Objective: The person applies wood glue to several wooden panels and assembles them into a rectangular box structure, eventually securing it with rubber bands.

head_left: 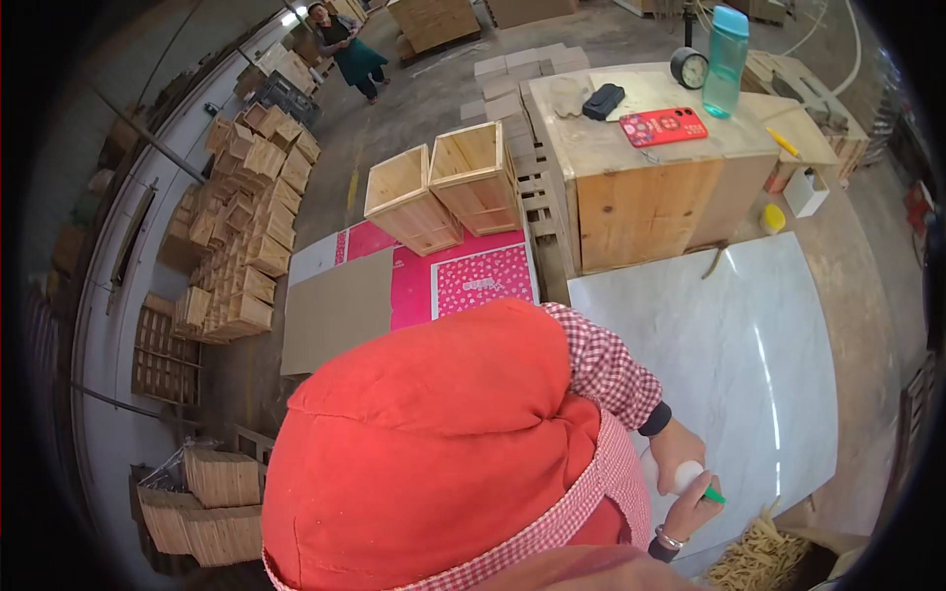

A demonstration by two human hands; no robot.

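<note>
Over the pale, glossy work surface [749,335], my two hands are close together. My left hand [678,448], its arm in a red-checked sleeve, is closed around a white plastic bottle [690,478], mostly covered by the fingers. My right hand [690,514], with a silver bracelet at the wrist, is closed at the bottle's end. A bright green piece [714,494] that looks like its cap or tip pokes out at the fingers. The red, checked-edged clothing [434,424] hides much of the near left.
Two open wooden boxes [476,187] stand on pink printed sheets [483,281]. A large wooden box [650,202] carries a red phone [665,126] and a teal bottle [725,74]. Wood shavings [759,561] lie at lower right. Stacked wooden boxes [261,217] line the left; a person [345,49] stands far off.
</note>
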